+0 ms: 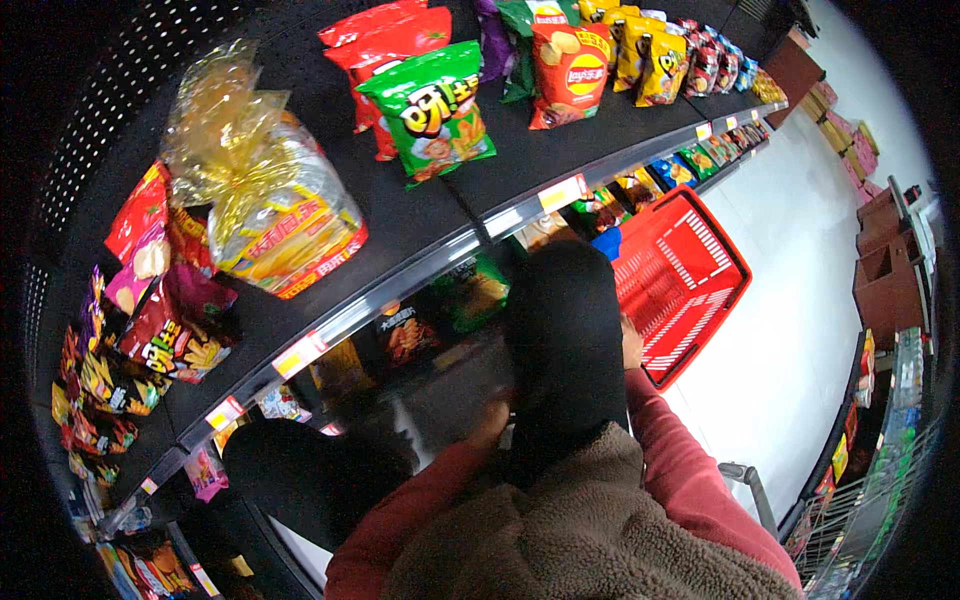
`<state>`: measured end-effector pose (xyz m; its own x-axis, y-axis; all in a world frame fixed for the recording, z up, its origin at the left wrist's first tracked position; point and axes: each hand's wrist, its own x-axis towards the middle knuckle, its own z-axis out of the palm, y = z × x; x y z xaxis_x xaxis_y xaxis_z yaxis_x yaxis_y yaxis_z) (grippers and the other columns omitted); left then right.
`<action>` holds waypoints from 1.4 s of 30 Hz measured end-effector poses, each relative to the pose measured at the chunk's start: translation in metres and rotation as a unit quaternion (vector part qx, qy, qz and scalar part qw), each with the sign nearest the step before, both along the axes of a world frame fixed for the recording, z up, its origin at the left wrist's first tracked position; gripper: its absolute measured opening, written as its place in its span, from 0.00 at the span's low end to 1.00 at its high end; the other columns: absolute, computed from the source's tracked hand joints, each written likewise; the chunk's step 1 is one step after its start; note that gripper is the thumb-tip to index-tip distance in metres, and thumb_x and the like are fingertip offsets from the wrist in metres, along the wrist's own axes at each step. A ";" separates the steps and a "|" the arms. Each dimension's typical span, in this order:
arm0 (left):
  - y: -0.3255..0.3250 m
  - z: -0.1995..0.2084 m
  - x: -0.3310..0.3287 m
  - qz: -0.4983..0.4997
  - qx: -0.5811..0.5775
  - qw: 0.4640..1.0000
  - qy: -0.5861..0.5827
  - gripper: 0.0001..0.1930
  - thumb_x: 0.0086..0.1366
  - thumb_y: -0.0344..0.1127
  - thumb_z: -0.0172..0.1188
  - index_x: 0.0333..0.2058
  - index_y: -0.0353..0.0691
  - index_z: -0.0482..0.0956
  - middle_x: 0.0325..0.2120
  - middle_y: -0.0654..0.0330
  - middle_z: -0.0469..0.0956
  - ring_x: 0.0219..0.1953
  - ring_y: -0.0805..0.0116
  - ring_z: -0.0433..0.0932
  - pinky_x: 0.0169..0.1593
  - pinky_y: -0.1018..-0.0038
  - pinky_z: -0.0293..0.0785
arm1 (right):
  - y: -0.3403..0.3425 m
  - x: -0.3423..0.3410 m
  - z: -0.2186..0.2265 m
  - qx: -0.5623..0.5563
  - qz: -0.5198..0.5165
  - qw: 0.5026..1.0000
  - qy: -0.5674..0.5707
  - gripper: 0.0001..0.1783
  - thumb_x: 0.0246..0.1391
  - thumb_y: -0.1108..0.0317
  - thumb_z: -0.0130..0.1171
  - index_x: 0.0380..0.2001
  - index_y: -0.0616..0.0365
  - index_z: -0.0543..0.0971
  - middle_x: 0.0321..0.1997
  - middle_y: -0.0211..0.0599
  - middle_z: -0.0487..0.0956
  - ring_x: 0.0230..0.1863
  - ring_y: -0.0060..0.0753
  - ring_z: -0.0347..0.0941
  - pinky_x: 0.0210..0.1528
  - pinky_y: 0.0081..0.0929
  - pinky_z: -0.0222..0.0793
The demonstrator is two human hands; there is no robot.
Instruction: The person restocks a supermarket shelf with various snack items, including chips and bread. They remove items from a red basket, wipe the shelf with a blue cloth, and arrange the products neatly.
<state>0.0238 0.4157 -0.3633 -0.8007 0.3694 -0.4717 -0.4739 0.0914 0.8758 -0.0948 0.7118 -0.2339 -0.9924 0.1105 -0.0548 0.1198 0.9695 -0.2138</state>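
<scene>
Your vest [520, 530]: rough, matt fleece
Your sleeves [685, 455]: matt cloth
Your trousers [565, 340]: matt black cloth
Red basket [680, 285]: smooth slotted plastic
Green snack bag [435, 115]: glossy, creased film
Wrapped bundle [285, 205]: shiny, crinkled see-through plastic
Shelf [400, 225]: matt black
Floor [780, 300]: smooth

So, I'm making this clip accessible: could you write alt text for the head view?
A person's right hand is at the edge of a red basket beside a shop shelf; their left hand, blurred, is between their black-clad legs. Snack bags and a gold-wrapped pack stand on the shelf.
</scene>
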 end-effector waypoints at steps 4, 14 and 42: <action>0.010 -0.020 0.002 0.022 -0.042 0.996 0.070 0.27 0.78 0.50 0.37 0.61 0.33 0.68 0.46 0.53 0.75 0.45 0.58 0.73 0.52 0.60 0.71 | 0.001 0.004 -0.006 -0.030 -0.002 0.999 0.043 0.22 0.64 0.61 0.46 0.59 0.51 0.72 0.54 0.43 0.77 0.57 0.52 0.74 0.48 0.46 0.79; 0.048 0.153 -0.028 0.145 0.120 0.982 -0.032 0.34 0.75 0.59 0.42 0.67 0.39 0.63 0.63 0.53 0.67 0.61 0.57 0.66 0.64 0.62 0.62 | 0.032 -0.009 -0.083 -0.175 0.027 0.984 -0.023 0.34 0.58 0.50 0.54 0.63 0.57 0.68 0.59 0.53 0.72 0.55 0.60 0.73 0.45 0.50 0.78; 0.090 0.194 -0.034 0.142 -0.226 0.952 0.149 0.14 0.74 0.36 0.47 0.46 0.33 0.78 0.41 0.49 0.78 0.44 0.56 0.77 0.48 0.60 0.75 | 0.136 -0.046 -0.155 -0.232 0.092 0.968 -0.001 0.34 0.56 0.52 0.56 0.62 0.60 0.69 0.58 0.56 0.73 0.49 0.60 0.77 0.38 0.53 0.78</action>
